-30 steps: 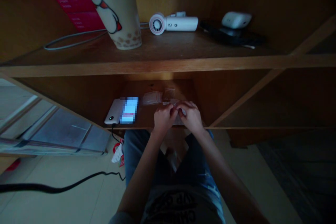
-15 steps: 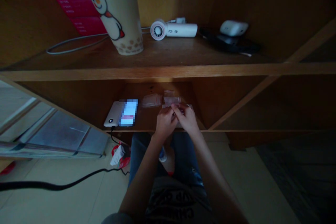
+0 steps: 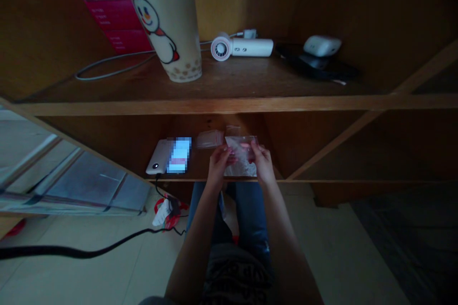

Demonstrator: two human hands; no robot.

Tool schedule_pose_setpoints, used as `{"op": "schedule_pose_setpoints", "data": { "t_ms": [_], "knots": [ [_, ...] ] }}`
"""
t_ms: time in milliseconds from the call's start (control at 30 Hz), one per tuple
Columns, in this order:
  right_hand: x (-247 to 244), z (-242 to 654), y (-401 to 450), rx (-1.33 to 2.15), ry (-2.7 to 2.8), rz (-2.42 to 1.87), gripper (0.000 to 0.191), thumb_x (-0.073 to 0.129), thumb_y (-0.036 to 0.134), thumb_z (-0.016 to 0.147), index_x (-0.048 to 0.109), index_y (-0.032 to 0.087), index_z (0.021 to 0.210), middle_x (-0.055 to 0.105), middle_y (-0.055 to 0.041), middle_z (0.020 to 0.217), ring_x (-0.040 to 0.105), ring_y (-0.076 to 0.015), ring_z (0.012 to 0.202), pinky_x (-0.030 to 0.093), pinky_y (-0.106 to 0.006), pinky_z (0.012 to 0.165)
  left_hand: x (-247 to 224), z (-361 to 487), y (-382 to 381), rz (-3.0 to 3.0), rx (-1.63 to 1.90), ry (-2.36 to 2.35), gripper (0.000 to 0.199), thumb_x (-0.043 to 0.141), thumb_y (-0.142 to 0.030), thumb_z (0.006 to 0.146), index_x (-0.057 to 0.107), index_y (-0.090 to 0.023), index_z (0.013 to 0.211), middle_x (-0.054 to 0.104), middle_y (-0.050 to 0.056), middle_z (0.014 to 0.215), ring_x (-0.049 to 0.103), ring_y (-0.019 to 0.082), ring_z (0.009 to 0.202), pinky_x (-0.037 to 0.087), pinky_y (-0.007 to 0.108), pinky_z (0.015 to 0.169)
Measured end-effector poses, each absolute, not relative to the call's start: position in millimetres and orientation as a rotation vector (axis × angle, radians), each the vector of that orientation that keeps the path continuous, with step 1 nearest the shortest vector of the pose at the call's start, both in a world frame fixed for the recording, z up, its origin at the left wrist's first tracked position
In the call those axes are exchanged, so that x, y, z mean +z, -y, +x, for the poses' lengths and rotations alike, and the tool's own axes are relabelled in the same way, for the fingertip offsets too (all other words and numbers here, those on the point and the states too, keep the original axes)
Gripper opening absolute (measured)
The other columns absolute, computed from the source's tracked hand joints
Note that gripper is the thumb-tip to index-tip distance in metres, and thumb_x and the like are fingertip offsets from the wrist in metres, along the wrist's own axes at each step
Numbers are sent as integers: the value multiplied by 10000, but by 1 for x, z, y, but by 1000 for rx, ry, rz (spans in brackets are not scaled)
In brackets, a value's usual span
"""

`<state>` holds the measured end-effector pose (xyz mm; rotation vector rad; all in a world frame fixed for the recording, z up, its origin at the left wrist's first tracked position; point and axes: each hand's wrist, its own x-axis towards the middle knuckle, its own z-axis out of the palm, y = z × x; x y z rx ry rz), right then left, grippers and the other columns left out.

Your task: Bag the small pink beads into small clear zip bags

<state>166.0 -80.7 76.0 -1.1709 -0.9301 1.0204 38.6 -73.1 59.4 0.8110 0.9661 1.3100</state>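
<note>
The head camera is looking down into a wooden shelf unit. The person's left hand [image 3: 219, 164] is pinching the left side of a clear plastic bag [image 3: 240, 156], and the right hand [image 3: 263, 164] is pinching its right side, both hands holding the film in a narrow grip. The bag is hanging between them, just above the front edge of the lower shelf [image 3: 214, 180], and seems to have something pale inside, though the dim light is making that hard to tell.

Just beyond the left hand, a small clear packet [image 3: 209, 139] is lying on the lower shelf, and another [image 3: 232, 129] is lying behind the bag. Further left, a white smartphone [image 3: 157, 156] is resting with its blurred screen lit, and a black cable [image 3: 156, 186] is running down from it.

On the upper shelf [image 3: 286, 103], a tall cartoon-printed cup [image 3: 168, 24] is standing near a white handheld fan [image 3: 241, 47], while a white earbud case [image 3: 322, 45] is sitting on a flat black object [image 3: 315, 68]. Below, the person's jeans [image 3: 250, 214] are showing above a tiled floor [image 3: 89, 274].
</note>
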Motion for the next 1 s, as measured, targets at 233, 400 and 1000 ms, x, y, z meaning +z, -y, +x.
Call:
{"op": "schedule_pose_setpoints", "data": {
  "t_ms": [233, 400, 1000],
  "knots": [
    [55, 159, 85, 992, 718, -1241, 447, 473, 560, 771, 690, 193, 903, 404, 58, 459, 280, -60, 392, 198, -202, 382, 60, 38, 73, 888, 1381, -996, 327, 704, -353, 639, 613, -145, 873, 661, 25, 743, 608, 106, 612, 488, 212, 556],
    [51, 145, 77, 1118, 519, -1132, 380, 511, 526, 748, 664, 213, 902, 576, 31, 655, 272, -29, 375, 189, -179, 335, 64, 35, 70, 915, 1409, -1069, 325, 649, -403, 686, 613, -130, 860, 662, 50, 811, 615, 125, 666, 509, 233, 570],
    [37, 133, 67, 1607, 164, -585, 295, 585, 426, 728, 575, 226, 944, 511, 75, 571, 311, -15, 352, 215, -107, 283, 77, 27, 98, 1625, 1363, -1253, 302, 460, -301, 858, 522, -186, 1130, 623, 83, 1041, 596, 169, 939, 466, 307, 838]
  ]
}}
